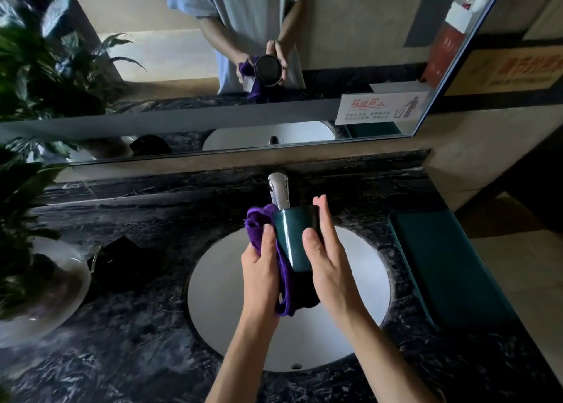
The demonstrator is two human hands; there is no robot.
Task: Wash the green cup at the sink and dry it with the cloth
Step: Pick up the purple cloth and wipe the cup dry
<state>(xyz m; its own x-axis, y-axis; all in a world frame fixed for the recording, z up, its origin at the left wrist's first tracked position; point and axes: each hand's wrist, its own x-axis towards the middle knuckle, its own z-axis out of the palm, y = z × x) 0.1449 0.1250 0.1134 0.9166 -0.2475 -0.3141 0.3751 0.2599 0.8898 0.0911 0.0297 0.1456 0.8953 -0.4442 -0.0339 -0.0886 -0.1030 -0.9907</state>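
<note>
The dark green cup (pixel 294 239) is held above the white sink (pixel 225 290), its mouth pointing away toward the mirror. My right hand (pixel 324 250) grips the cup from the right, thumb on its near side and fingers along the far side. My left hand (pixel 262 264) grips a purple cloth (pixel 259 223) and presses it against the cup's left side. The cloth hangs down below the cup. No water runs from the chrome faucet (pixel 278 190) just behind the cup.
A dark marble counter (pixel 146 326) surrounds the sink. A potted plant in a white pot (pixel 45 296) stands at the left, with a black object (pixel 122 262) beside it. A green tray (pixel 447 265) lies at the right. The mirror (pixel 182 67) behind reflects my hands and the cup.
</note>
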